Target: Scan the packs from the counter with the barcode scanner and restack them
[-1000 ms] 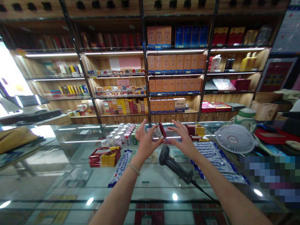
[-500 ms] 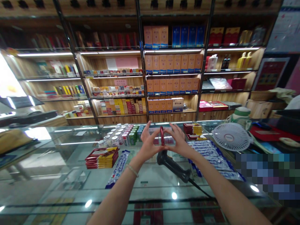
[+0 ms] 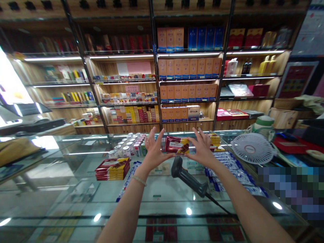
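Note:
A red and yellow chocolate bar packet (image 3: 176, 145) is held up above the glass counter, its printed front towards me. My right hand (image 3: 202, 148) pinches its right end between thumb and finger, the other fingers raised. My left hand (image 3: 155, 150) is spread at the packet's left, its thumb reaching just under the lower edge; whether that thumb touches it I cannot tell. Below the packet, a black barcode scanner (image 3: 188, 177) lies on the counter with its cable trailing right. Left of my left forearm sits a stack of similar chocolate packets (image 3: 112, 168), beside a blue and white packet (image 3: 126, 184).
Small clear-lidded jars (image 3: 127, 145) stand behind my left hand. To the right are blue and white packets (image 3: 231, 172), another chocolate stack (image 3: 215, 141) and a white fan (image 3: 253, 148). Shelves of orange boxes (image 3: 188, 92) line the back wall.
The chocolate packet has turned from edge-on to front-facing. My left hand has moved left, away from the packet's edge, and my right hand has shifted slightly right.

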`<action>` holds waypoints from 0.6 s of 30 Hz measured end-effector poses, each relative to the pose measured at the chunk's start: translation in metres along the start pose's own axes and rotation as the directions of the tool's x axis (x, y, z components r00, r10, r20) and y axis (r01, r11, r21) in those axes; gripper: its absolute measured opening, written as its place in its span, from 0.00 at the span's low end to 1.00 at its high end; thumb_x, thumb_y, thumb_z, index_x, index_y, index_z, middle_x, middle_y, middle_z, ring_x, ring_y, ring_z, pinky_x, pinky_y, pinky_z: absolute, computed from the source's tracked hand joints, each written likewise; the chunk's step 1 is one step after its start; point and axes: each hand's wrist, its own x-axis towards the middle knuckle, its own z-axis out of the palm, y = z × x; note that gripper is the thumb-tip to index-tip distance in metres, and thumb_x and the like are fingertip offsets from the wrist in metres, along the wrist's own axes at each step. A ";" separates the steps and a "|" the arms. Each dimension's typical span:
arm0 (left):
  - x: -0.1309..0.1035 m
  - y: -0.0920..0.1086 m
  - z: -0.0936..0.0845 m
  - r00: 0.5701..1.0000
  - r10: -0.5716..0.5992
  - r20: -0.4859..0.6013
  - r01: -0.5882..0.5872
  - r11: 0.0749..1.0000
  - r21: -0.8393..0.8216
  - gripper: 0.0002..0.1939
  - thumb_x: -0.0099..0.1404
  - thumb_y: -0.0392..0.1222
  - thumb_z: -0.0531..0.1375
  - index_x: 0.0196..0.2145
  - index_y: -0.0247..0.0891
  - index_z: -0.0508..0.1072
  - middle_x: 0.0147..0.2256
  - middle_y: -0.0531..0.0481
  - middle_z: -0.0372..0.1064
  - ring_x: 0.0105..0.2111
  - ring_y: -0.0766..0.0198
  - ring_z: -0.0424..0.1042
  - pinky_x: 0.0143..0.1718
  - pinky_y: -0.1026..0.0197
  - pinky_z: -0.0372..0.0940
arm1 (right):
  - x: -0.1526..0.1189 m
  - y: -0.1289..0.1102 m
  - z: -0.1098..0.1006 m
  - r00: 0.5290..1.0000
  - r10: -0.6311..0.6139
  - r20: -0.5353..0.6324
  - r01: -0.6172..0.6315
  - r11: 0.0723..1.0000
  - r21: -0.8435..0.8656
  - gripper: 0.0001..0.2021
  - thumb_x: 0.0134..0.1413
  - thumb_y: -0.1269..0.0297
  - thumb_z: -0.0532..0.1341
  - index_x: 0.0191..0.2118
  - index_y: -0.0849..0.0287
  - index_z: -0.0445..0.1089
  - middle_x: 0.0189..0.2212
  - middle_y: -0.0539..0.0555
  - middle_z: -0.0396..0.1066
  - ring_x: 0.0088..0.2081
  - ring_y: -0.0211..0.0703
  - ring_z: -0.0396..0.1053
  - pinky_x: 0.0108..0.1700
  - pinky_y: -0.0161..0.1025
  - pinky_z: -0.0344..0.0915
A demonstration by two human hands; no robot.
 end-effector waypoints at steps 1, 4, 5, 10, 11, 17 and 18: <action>0.000 0.000 -0.002 1.000 0.014 0.002 -0.014 0.999 0.030 0.58 0.49 0.67 0.72 0.71 0.49 0.55 0.73 0.33 0.35 0.72 0.32 0.38 0.68 0.29 0.33 | 0.000 0.001 0.000 1.000 -0.001 -0.001 0.001 1.000 -0.013 0.30 0.50 0.49 0.69 0.59 0.51 0.69 0.75 0.60 0.39 0.74 0.65 0.36 0.69 0.69 0.37; -0.001 0.001 -0.005 0.999 0.050 0.010 -0.051 0.993 0.108 0.45 0.52 0.61 0.73 0.65 0.51 0.66 0.73 0.37 0.36 0.72 0.34 0.39 0.69 0.30 0.29 | -0.001 0.003 0.000 1.000 -0.012 0.003 0.012 0.999 -0.042 0.29 0.51 0.50 0.68 0.58 0.52 0.69 0.75 0.61 0.40 0.74 0.64 0.36 0.69 0.68 0.36; -0.001 0.002 -0.006 0.998 0.054 0.011 -0.055 0.991 0.126 0.43 0.51 0.60 0.73 0.63 0.51 0.68 0.73 0.37 0.37 0.72 0.35 0.40 0.69 0.31 0.29 | -0.001 0.003 0.001 1.000 -0.017 0.005 0.017 0.999 -0.050 0.29 0.51 0.50 0.68 0.58 0.52 0.69 0.75 0.61 0.40 0.74 0.64 0.36 0.69 0.68 0.36; -0.001 0.001 -0.006 0.998 0.058 0.021 -0.060 0.982 0.180 0.42 0.48 0.55 0.76 0.59 0.49 0.72 0.72 0.35 0.42 0.72 0.36 0.43 0.69 0.30 0.30 | -0.001 0.002 0.002 1.000 -0.016 0.004 0.016 0.997 -0.074 0.29 0.51 0.49 0.68 0.58 0.52 0.69 0.75 0.61 0.42 0.74 0.64 0.36 0.69 0.68 0.36; -0.001 0.001 -0.006 0.998 0.060 0.020 -0.063 0.981 0.186 0.42 0.48 0.55 0.76 0.59 0.49 0.72 0.72 0.34 0.42 0.72 0.36 0.43 0.69 0.29 0.30 | 0.000 0.001 0.001 1.000 -0.012 0.004 0.012 0.997 -0.075 0.29 0.51 0.49 0.68 0.58 0.52 0.69 0.75 0.61 0.42 0.74 0.64 0.36 0.69 0.68 0.36; 0.011 0.000 -0.020 0.997 0.080 -0.005 -0.077 0.972 0.224 0.39 0.49 0.55 0.76 0.58 0.49 0.73 0.73 0.35 0.43 0.72 0.36 0.44 0.69 0.28 0.28 | 0.015 -0.003 -0.019 0.999 -0.049 0.015 0.050 0.994 -0.100 0.28 0.53 0.50 0.68 0.58 0.53 0.70 0.74 0.62 0.45 0.74 0.64 0.38 0.69 0.69 0.36; 0.014 0.001 -0.025 0.997 0.079 -0.009 -0.075 0.970 0.231 0.39 0.49 0.56 0.75 0.58 0.50 0.73 0.73 0.36 0.43 0.72 0.36 0.43 0.69 0.28 0.28 | 0.018 -0.004 -0.024 0.998 -0.056 0.011 0.056 0.993 -0.100 0.28 0.54 0.50 0.67 0.58 0.53 0.70 0.74 0.62 0.45 0.74 0.65 0.38 0.69 0.69 0.35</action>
